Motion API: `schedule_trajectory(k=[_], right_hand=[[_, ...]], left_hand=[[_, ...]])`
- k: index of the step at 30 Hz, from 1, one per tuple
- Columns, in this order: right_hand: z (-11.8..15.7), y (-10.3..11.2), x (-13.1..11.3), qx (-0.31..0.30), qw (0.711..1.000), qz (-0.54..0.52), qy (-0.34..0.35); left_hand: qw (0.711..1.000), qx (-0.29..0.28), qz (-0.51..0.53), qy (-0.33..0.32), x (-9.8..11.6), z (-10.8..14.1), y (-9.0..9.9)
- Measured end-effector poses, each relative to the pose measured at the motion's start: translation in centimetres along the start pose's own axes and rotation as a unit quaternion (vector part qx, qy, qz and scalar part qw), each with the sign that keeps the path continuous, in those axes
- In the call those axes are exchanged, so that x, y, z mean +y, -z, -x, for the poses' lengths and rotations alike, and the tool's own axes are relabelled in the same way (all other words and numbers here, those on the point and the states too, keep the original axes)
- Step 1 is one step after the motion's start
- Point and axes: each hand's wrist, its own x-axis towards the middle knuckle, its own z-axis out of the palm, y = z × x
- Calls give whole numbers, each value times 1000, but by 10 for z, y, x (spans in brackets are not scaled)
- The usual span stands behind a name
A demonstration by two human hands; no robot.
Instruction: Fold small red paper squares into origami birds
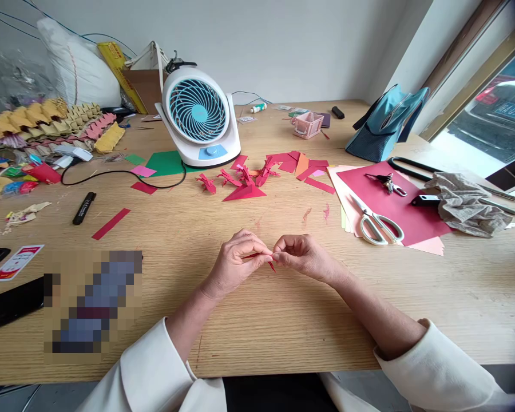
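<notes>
A small piece of folded red paper [272, 266] is pinched between my hands above the front middle of the table; most of it is hidden by the fingers. My left hand [242, 257] is closed on it, thumb against forefinger. From the other side my right hand [302, 257] pinches at the same spot, its fingertips touching those of the left. Beyond the hands stand several small folded red paper figures [229, 178]. A larger folded red paper piece [245, 193] lies in front of them.
A white fan [197, 114] stands behind the paper figures. To the right, scissors [375, 223] lie on a red sheet [429, 214], near a grey cloth [472, 203] and a blue bag [386, 126]. At left are a black marker [84, 208] and a red paper strip [111, 224].
</notes>
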Motion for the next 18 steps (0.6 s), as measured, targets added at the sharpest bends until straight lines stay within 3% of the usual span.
schedule_trajectory(k=[8,18], right_hand=[[2,-5,-6,32,998,54,2],[1,-7,-5,10,999,-43,-13]], left_hand=[[999,3,23,39,-2,2,-2],[992,8,49,114,-1,3,-1]])
